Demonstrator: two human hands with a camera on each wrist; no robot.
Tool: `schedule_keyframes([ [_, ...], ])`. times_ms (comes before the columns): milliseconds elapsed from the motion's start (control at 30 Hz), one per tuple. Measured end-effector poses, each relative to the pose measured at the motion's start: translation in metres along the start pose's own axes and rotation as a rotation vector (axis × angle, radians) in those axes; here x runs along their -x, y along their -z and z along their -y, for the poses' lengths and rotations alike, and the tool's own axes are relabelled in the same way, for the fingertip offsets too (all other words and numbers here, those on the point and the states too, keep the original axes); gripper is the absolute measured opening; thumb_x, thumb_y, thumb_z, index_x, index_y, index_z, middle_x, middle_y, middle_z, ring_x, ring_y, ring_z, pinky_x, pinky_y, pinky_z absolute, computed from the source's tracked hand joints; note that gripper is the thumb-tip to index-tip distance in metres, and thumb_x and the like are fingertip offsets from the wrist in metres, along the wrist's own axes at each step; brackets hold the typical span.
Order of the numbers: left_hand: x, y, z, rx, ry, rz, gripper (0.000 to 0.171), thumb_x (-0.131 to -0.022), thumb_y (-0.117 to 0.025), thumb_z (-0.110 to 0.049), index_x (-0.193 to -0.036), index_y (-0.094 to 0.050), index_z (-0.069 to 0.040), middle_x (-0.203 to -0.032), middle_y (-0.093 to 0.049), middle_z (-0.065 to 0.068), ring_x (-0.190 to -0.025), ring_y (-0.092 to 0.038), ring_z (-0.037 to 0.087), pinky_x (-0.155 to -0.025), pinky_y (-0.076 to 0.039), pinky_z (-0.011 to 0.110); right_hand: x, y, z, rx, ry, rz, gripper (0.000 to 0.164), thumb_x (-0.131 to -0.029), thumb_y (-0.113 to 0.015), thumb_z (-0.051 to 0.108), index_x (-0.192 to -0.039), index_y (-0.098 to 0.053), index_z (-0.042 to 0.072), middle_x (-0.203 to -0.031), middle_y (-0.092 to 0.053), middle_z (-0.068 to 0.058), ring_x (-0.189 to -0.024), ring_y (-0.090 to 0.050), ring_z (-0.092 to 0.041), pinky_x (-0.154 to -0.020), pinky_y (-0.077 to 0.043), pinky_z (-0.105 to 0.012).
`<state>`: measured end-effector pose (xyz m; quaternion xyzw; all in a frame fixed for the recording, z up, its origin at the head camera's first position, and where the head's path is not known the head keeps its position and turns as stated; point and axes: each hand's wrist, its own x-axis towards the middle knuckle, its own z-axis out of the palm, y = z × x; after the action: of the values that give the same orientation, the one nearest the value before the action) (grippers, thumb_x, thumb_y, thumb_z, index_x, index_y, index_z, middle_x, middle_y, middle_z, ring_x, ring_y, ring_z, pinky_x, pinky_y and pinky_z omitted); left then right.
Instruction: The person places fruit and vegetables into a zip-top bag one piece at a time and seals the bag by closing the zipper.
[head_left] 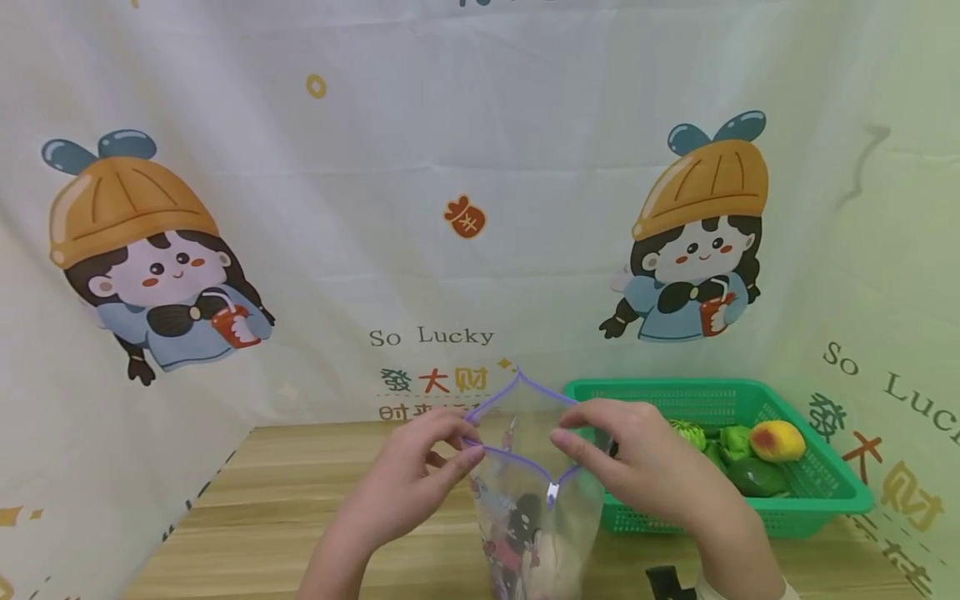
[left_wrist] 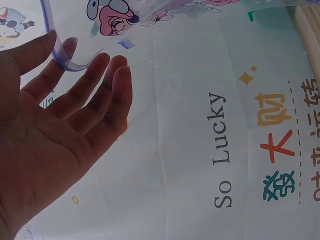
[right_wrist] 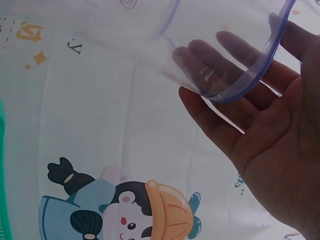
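Note:
A clear zip bag (head_left: 536, 517) with purple zip edges, a white slider (head_left: 552, 492) and cartoon prints stands between the hands, its mouth spread wide. On the left side of the mouth, my left hand (head_left: 416, 471) pinches the purple edge between thumb and fingers. My right hand (head_left: 648, 462) holds the opposite edge, thumb to the inner side; in the right wrist view its fingers show through the plastic (right_wrist: 210, 75). The left wrist view shows the left fingertips at the curved purple strip (left_wrist: 75, 66). Low in the bag, a pale rounded shape shows through the film.
Right of the bag stands a green plastic basket (head_left: 750, 503) holding a yellow fruit with a red blush (head_left: 777, 440), a dark green fruit (head_left: 756, 477) and other green produce. A wood-grain table (head_left: 300, 500) lies below; a printed cloth (head_left: 360, 208) hangs behind and at both sides.

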<state>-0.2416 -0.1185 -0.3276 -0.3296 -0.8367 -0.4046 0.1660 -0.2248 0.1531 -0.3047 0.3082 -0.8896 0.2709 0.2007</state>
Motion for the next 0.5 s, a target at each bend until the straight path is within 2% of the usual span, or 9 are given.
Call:
schedule_keyframes([
  [67, 0.0, 0.0, 0.0, -0.002, -0.012, 0.003, 0.006, -0.091, -0.067, -0.021, -0.094, -0.064, -0.025, -0.102, -0.062, -0.009, -0.088, -0.059, 0.007, -0.068, -0.057, 0.026, 0.001, 0.0, 0.001, 0.017, 0.008, -0.022, 0.03, -0.095, -0.051, 0.053, -0.105, -0.067, 0.029, -0.101, -0.063, 0.021, -0.094, -0.057, -0.004, -0.088, -0.05, -0.037],
  [133, 0.0, 0.0, 0.0, -0.006, -0.026, 0.003, 0.006, -0.091, -0.067, -0.021, -0.094, -0.064, -0.025, -0.102, -0.062, -0.008, -0.088, -0.059, 0.007, -0.068, -0.057, 0.026, 0.001, 0.001, 0.003, 0.023, 0.036, -0.062, 0.026, -0.095, -0.054, 0.049, -0.105, -0.067, 0.029, -0.103, -0.063, 0.021, -0.104, -0.056, -0.006, -0.102, -0.04, -0.046],
  [200, 0.0, 0.001, 0.0, -0.008, -0.038, 0.002, 0.006, -0.091, -0.067, -0.02, -0.094, -0.064, -0.024, -0.103, -0.063, -0.005, -0.088, -0.059, 0.007, -0.068, -0.057, 0.026, 0.002, 0.003, 0.006, 0.029, 0.075, -0.111, 0.021, -0.095, -0.058, 0.044, -0.105, -0.067, 0.028, -0.106, -0.063, 0.019, -0.112, -0.054, -0.008, -0.109, -0.028, -0.056],
  [267, 0.0, 0.001, -0.001, -0.012, -0.046, 0.001, 0.006, -0.091, -0.067, -0.02, -0.094, -0.064, -0.024, -0.104, -0.063, -0.005, -0.088, -0.059, 0.007, -0.069, -0.057, 0.026, 0.004, 0.007, 0.009, 0.02, 0.097, -0.147, 0.018, -0.094, -0.061, 0.038, -0.106, -0.066, 0.027, -0.107, -0.064, 0.017, -0.111, -0.054, -0.006, -0.11, -0.022, -0.06],
  [367, 0.0, 0.001, -0.002, -0.01, -0.051, 0.007, 0.006, -0.091, -0.067, -0.021, -0.094, -0.064, -0.025, -0.105, -0.063, -0.007, -0.089, -0.059, 0.007, -0.069, -0.057, 0.026, 0.006, 0.013, 0.008, 0.012, 0.089, -0.174, 0.017, -0.093, -0.063, 0.035, -0.108, -0.066, 0.027, -0.111, -0.063, 0.016, -0.112, -0.054, -0.007, -0.11, -0.022, -0.06],
  [500, 0.001, 0.0, -0.001, -0.006, -0.034, 0.018, 0.005, -0.091, -0.067, -0.024, -0.095, -0.063, -0.026, -0.104, -0.061, -0.012, -0.09, -0.059, 0.007, -0.07, -0.057, 0.027, 0.001, 0.024, -0.01, 0.015, 0.062, -0.156, 0.018, -0.095, -0.061, 0.037, -0.109, -0.067, 0.027, -0.118, -0.062, 0.012, -0.115, -0.052, -0.012, -0.104, -0.036, -0.052],
])
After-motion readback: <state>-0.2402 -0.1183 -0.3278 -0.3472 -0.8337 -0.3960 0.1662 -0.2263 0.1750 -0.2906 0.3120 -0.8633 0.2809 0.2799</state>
